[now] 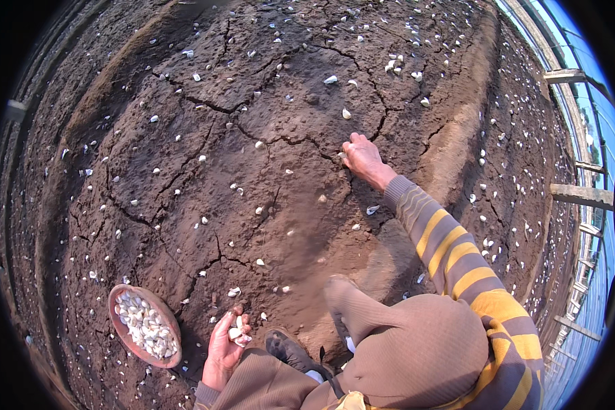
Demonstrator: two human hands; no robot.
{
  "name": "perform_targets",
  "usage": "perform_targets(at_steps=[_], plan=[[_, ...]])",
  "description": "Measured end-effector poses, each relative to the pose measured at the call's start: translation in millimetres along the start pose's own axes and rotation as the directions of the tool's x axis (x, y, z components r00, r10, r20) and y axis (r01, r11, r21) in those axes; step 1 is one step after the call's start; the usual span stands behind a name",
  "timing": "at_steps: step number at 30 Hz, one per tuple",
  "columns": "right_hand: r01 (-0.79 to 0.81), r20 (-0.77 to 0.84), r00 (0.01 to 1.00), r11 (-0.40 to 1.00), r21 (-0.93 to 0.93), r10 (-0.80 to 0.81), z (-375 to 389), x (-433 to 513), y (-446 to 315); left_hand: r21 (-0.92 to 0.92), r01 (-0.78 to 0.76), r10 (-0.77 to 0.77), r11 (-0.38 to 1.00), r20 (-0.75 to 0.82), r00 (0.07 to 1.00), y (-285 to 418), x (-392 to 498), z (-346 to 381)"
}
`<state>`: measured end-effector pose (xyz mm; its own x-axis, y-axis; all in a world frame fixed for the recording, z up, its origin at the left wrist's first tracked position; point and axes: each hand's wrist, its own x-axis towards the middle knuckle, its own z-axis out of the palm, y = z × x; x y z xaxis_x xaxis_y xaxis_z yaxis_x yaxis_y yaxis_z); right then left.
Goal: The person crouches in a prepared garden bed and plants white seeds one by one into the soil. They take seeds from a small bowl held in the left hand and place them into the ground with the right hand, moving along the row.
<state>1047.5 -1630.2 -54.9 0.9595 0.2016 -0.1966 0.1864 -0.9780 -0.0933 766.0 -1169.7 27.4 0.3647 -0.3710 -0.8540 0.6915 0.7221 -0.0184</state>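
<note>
My left hand (223, 349) is low in the view, beside my bent knee, with its fingers curled around several white garlic cloves (235, 333). Stretched out ahead, my right hand (362, 158) is down at the cracked brown soil (297, 118), fingertips pinched together. A pale garlic clove (342, 155) shows at those fingertips, mostly covered by them. To the left of my left hand, an oval reddish bowl (177, 328) rests on the soil, filled with peeled-looking cloves (144, 324). A single clove (346, 114) sits on the ground just beyond my right hand.
Garlic cloves lie scattered over the whole bed, with a small cluster (393, 65) farther ahead. Furrows run along the left and right (456, 148). My dark shoe (289, 351) stands on the soil. Beams and blue sheeting (594, 246) line the right edge.
</note>
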Motion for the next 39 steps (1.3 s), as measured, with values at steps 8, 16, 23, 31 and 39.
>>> perform_targets(at_steps=[8,16,23,31,39], plan=[[-0.29,0.175,0.955,0.879,0.378,0.239,-7,-64,65,-0.008,0.011,-0.011,1.0,0.009,1.0,3,3,2],[-0.29,0.23,0.955,0.766,0.574,0.189,31,-121,78,0.039,0.042,-0.041,0.998,-0.011,0.999,2,10,10],[-0.337,0.315,0.929,0.798,0.499,0.195,17,-112,73,0.05,0.028,-0.029,0.998,0.01,1.0,2,13,3],[-0.544,0.547,0.799,0.686,0.483,0.249,19,-82,83,0.061,0.038,-0.037,0.997,-0.024,0.999,0,15,12],[-0.117,0.248,0.965,0.985,0.129,0.082,40,-92,62,0.008,0.029,-0.029,1.0,0.035,0.999,5,12,2]])
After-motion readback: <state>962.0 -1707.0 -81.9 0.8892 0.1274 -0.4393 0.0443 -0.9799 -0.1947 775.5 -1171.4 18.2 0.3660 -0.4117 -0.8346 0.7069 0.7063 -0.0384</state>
